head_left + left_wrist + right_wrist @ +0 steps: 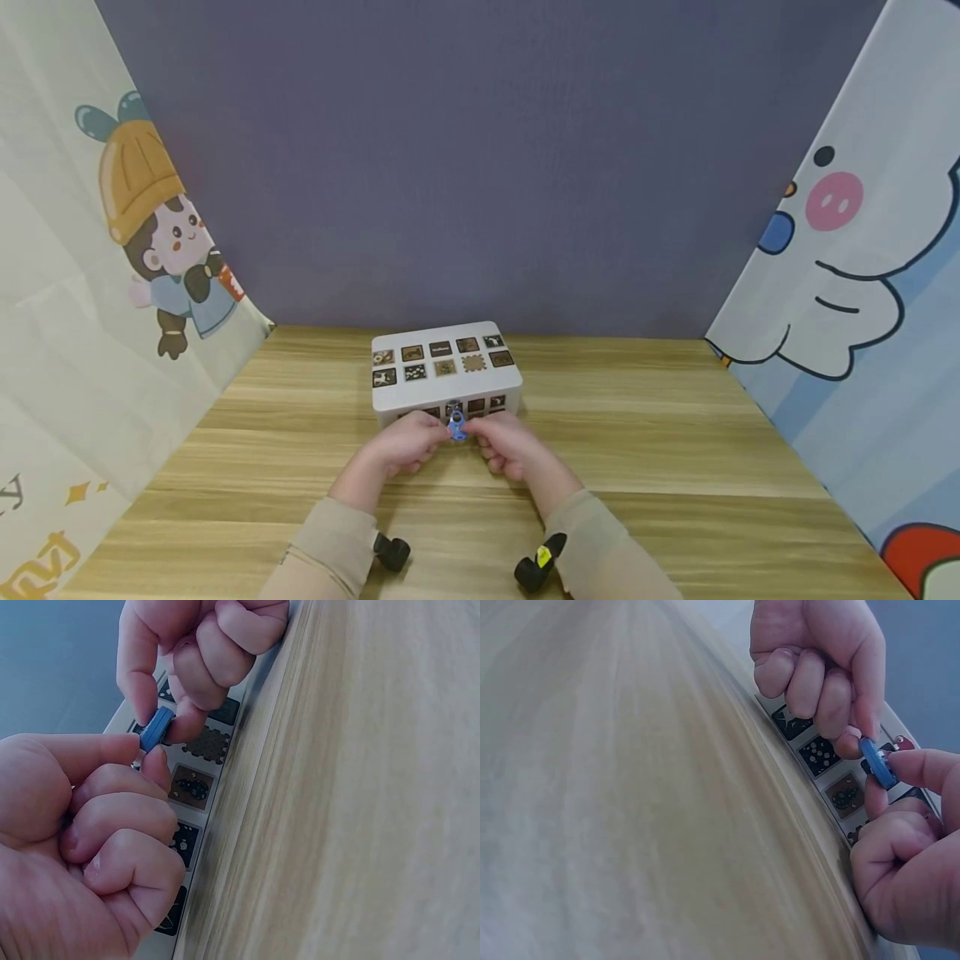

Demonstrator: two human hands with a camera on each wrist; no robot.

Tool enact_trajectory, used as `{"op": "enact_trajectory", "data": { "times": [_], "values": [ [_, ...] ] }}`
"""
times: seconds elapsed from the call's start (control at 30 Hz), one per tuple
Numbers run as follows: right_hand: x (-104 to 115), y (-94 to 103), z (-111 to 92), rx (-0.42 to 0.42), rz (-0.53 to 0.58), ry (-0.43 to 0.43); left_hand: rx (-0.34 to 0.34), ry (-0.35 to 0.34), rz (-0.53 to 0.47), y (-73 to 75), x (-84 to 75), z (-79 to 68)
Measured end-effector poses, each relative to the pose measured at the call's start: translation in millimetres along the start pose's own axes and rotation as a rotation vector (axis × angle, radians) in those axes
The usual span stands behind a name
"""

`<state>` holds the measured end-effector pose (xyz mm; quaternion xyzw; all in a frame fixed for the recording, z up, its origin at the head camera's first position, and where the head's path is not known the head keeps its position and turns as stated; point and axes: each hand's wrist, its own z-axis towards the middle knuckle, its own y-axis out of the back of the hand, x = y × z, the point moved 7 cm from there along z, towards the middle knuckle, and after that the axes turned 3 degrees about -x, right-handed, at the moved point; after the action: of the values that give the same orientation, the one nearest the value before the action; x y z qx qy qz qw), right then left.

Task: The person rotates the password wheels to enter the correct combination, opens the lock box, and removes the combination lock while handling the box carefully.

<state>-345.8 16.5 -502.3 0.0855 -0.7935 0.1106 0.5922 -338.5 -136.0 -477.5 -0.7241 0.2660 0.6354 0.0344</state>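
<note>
A white box [442, 390] with small dark picture squares on its lid and front sits on the wooden table. At the middle of its front edge is a metal clasp [453, 407], and a small blue padlock [457, 427] is there. My left hand [411, 439] pinches the padlock from the left between thumb and forefinger, other fingers curled. From the right, my right hand [508, 442] pinches it the same way. In the left wrist view the padlock [157, 728] shows edge-on between both hands' fingertips. Whether its shackle passes through the clasp is hard to tell.
The wooden table [645, 433] extends around the box. Behind it rises a dark grey-purple panel [480, 167]. Cartoon-printed sheets hang on the left [67, 333] and right [885, 333]. Each wrist wears a small black camera.
</note>
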Motion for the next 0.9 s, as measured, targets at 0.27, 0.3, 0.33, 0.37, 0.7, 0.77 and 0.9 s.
{"op": "enact_trajectory", "data": {
  "times": [0.27, 0.3, 0.33, 0.37, 0.7, 0.77, 0.9],
  "values": [
    [0.4, -3.4, 0.2, 0.011, 0.017, 0.01, -0.003, 0.007, 0.003, -0.3, -1.1, -0.2],
    [0.2, -3.4, 0.3, 0.011, 0.018, 0.012, -0.004, 0.007, 0.005, -0.2, -1.2, 0.0],
    [-0.1, -3.4, 0.6, 0.01, 0.02, 0.012, -0.004, 0.007, 0.005, -0.2, -1.1, 0.1],
    [-0.3, -3.3, 0.5, 0.008, 0.02, 0.013, -0.004, 0.006, 0.006, -0.1, -0.9, 0.3],
    [-2.9, -4.2, 2.4, 0.011, 0.018, 0.008, -0.002, 0.003, -0.004, 0.6, -0.4, 0.1],
    [-2.5, -4.3, 2.2, 0.012, 0.012, 0.009, -0.003, 0.005, -0.007, 1.0, 0.2, 0.6],
    [-1.5, -5.4, 1.2, 0.021, 0.004, 0.012, -0.007, 0.006, -0.015, 1.5, 0.2, 0.9]
  ]
}}
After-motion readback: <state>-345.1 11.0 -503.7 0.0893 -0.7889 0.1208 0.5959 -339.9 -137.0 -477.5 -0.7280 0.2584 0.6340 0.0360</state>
